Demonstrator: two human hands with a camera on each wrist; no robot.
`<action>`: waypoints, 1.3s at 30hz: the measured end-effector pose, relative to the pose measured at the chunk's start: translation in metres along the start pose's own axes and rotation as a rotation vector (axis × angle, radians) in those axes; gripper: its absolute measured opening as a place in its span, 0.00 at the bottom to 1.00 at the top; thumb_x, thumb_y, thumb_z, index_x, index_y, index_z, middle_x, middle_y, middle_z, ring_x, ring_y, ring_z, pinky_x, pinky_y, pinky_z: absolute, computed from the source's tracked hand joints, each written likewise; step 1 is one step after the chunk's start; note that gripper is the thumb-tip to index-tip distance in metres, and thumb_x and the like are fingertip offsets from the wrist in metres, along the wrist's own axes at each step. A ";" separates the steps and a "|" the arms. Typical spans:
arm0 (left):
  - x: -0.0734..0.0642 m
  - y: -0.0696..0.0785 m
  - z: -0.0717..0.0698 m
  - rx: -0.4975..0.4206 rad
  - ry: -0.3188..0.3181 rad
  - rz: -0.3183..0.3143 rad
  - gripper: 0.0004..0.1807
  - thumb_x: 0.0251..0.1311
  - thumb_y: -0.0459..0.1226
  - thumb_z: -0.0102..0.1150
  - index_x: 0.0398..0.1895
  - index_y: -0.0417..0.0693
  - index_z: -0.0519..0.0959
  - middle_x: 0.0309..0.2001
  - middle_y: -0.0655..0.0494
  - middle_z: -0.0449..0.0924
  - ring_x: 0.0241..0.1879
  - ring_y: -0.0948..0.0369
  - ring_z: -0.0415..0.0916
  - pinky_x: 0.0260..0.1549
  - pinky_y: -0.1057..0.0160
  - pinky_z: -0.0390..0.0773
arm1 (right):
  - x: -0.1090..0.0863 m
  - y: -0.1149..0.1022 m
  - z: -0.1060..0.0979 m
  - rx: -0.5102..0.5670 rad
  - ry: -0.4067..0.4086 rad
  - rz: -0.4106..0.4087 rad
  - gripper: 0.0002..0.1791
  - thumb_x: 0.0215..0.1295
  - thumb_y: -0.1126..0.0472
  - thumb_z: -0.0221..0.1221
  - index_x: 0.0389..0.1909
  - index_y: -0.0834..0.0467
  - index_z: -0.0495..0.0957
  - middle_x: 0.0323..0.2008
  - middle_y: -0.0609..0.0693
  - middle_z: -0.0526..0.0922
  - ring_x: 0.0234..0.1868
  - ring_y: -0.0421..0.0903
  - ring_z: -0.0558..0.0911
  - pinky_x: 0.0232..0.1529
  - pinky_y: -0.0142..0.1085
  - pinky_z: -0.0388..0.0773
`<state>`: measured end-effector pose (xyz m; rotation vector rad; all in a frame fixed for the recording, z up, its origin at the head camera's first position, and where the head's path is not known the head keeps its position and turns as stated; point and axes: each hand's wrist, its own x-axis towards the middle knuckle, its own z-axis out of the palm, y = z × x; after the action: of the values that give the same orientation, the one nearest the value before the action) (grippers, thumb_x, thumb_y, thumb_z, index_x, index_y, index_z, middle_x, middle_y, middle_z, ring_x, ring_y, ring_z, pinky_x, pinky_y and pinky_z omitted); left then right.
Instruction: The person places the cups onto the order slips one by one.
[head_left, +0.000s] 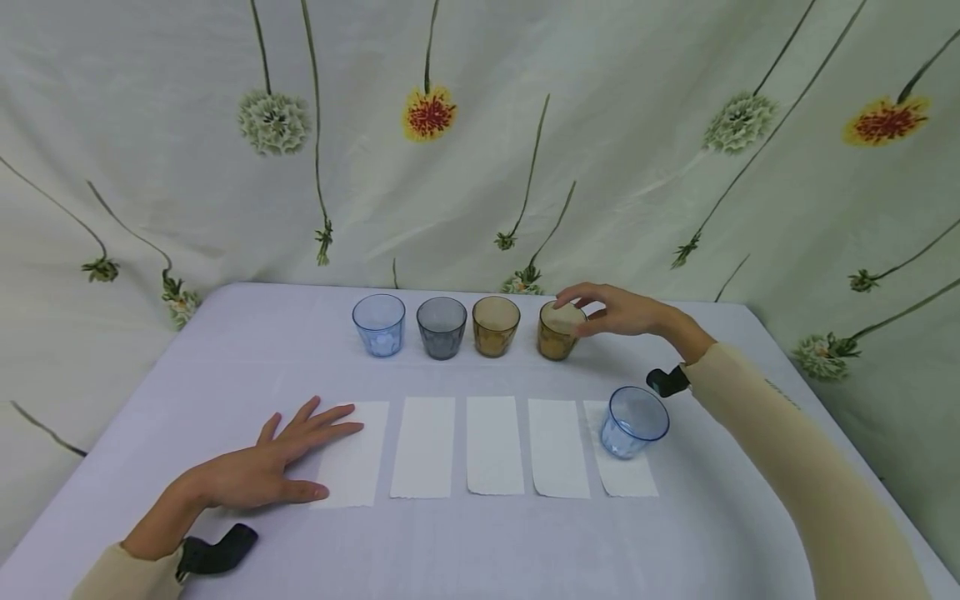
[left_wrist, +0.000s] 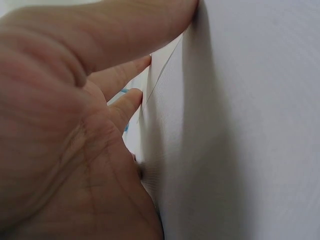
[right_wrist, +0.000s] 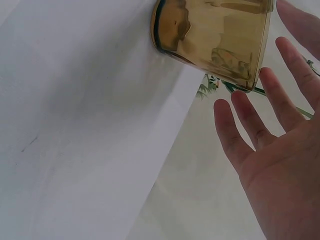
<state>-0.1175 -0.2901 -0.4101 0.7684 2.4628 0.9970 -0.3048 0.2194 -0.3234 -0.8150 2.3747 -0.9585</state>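
My left hand [head_left: 262,467] rests on the table with its fingers spread. Its fingertips touch the leftmost white paper sheet [head_left: 356,467]; the left wrist view shows the thumb [left_wrist: 135,30] against the cloth. At the back right, my right hand [head_left: 618,312] is at the rim of an upright amber glass [head_left: 557,337]. In the right wrist view its fingers [right_wrist: 227,125] are spread and only slightly bent beside the rim of the amber glass [right_wrist: 220,40], not wrapped round it. A second amber glass [head_left: 495,329] stands just left of that one.
A grey glass [head_left: 442,329] and a light blue glass [head_left: 379,327] continue the back row to the left. Several paper sheets [head_left: 495,450] lie in a front row. Another blue glass [head_left: 626,433] stands on the rightmost sheet. A flowered curtain [head_left: 615,167] hangs behind the table.
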 end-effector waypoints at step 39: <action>-0.001 -0.002 0.000 -0.010 0.000 -0.006 0.40 0.60 0.49 0.66 0.75 0.66 0.62 0.81 0.50 0.45 0.77 0.35 0.18 0.60 0.25 0.13 | 0.015 -0.004 0.007 -0.073 -0.029 0.018 0.37 0.64 0.58 0.67 0.72 0.52 0.65 0.73 0.54 0.62 0.70 0.59 0.65 0.69 0.58 0.63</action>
<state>-0.1174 -0.2915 -0.4116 0.7570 2.4567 1.0067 -0.3102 0.2038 -0.3278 -0.8279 2.4000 -0.8515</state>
